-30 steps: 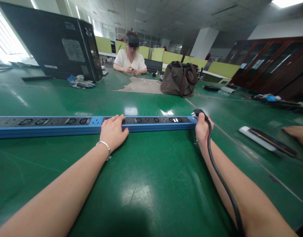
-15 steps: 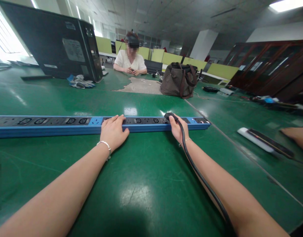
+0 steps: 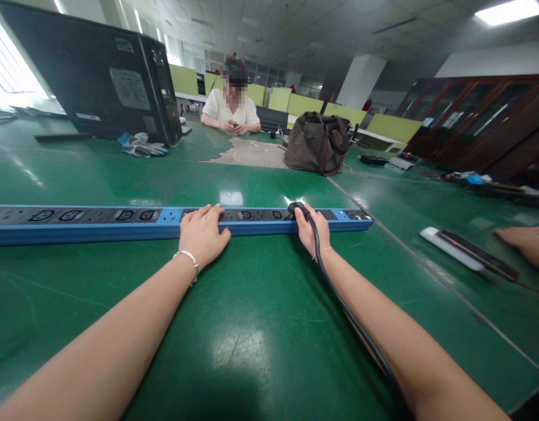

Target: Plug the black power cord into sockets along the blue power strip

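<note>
A long blue power strip (image 3: 261,228) with black socket panels lies across the green table. My left hand (image 3: 203,231) grips it near a blue socket section, fingers over the top and thumb at the near side. Between thumb and fingers of my right hand (image 3: 313,227) is a black plug (image 3: 298,207), held over the sockets towards the strip's right end. Whether its pins sit in a socket is hidden. From the plug a black cable (image 3: 339,289) runs down along my right forearm.
A black computer tower (image 3: 107,82) stands at the back left, with gloves (image 3: 142,145) beside it. A brown bag (image 3: 315,143) sits beyond the strip. Across the table sits a person (image 3: 232,111). At right, another person's hand (image 3: 526,242) is near a white and black bar (image 3: 466,251).
My right hand has shifted slightly left along the strip with the plug. My left hand stays in place on the strip.
</note>
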Demonstrator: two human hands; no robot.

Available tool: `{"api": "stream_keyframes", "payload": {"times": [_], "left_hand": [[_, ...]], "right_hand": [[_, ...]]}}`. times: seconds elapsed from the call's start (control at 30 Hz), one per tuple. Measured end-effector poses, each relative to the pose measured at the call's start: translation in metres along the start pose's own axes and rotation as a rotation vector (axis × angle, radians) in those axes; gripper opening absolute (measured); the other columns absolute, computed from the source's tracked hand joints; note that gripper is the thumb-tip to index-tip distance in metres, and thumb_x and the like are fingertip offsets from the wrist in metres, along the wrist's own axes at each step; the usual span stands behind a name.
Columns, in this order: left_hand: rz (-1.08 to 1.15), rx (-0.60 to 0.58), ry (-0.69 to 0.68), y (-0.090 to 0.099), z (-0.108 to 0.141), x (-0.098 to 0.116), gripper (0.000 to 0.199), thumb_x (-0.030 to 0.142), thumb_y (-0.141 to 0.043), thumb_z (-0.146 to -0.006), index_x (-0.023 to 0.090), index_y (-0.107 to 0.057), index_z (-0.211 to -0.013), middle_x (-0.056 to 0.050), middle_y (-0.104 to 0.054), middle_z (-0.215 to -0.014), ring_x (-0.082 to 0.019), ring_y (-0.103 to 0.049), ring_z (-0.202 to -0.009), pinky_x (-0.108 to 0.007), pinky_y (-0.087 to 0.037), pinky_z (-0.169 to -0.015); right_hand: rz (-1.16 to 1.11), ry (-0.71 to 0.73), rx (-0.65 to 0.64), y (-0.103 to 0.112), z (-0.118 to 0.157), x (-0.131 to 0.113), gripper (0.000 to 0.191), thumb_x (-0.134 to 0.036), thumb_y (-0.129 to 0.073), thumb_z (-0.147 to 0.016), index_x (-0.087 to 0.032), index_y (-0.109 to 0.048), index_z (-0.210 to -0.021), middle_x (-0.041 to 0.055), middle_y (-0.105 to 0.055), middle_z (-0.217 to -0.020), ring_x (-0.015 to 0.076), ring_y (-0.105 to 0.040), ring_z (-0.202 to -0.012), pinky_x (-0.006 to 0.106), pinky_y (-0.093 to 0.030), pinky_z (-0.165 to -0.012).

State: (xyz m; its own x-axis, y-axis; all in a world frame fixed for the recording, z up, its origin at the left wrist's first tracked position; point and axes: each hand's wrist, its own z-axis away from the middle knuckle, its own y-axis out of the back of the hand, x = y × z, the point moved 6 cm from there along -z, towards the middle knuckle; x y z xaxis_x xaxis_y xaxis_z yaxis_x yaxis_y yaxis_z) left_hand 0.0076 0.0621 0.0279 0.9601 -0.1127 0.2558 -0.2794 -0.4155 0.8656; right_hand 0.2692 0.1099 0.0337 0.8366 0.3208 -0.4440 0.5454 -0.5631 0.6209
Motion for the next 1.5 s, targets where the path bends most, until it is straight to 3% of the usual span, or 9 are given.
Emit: {"api": "stream_keyframes", "payload": {"times": [0.5,0.93,1.17,1.5], "left_hand": [[-0.005,-0.002,-0.002,0.0,0.0,0.001,0.046,0.034,-0.043,-0.079,0.017,-0.053,-0.121,-0.011,-0.055,-0.132,-0.026,-0.044,-0.126,-0.045,-0.028,-0.106],[0.004,-0.004,0.006,-0.001,0.0,0.0,0.046,0.034,-0.042,-0.079,0.019,-0.052,-0.121,-0.01,-0.055,-0.132,-0.025,-0.044,-0.127,-0.045,-0.027,-0.107],[-0.016,0.001,-0.002,0.0,0.0,0.001,0.045,0.034,-0.042,-0.079,0.018,-0.053,-0.12,-0.01,-0.055,-0.132,-0.025,-0.044,-0.126,-0.045,-0.028,-0.106],[-0.016,0.007,-0.006,-0.001,0.0,-0.001,0.046,0.035,-0.043,-0.079,0.02,-0.053,-0.121,-0.009,-0.055,-0.132,-0.025,-0.045,-0.126,-0.044,-0.028,-0.106]], "right_hand": [[0.025,-0.005,-0.004,0.0,0.002,0.002,0.042,-0.045,-0.037,-0.09,-0.018,-0.069,-0.095,0.0117,-0.071,-0.101,0.0272,-0.062,-0.103,0.04,-0.044,-0.092],[0.066,0.038,0.014,-0.002,0.002,0.002,0.04,-0.042,-0.039,-0.089,-0.018,-0.07,-0.1,0.011,-0.07,-0.104,0.0265,-0.061,-0.106,0.039,-0.045,-0.093],[0.207,0.151,-0.007,-0.003,0.003,-0.009,0.041,-0.038,-0.042,-0.09,-0.011,-0.068,-0.106,0.0177,-0.065,-0.114,0.0276,-0.057,-0.114,0.043,-0.039,-0.1],[0.234,0.168,-0.005,-0.002,0.012,-0.006,0.042,-0.039,-0.04,-0.09,-0.015,-0.064,-0.114,0.0144,-0.065,-0.116,0.0283,-0.051,-0.121,0.043,-0.04,-0.098]]}}
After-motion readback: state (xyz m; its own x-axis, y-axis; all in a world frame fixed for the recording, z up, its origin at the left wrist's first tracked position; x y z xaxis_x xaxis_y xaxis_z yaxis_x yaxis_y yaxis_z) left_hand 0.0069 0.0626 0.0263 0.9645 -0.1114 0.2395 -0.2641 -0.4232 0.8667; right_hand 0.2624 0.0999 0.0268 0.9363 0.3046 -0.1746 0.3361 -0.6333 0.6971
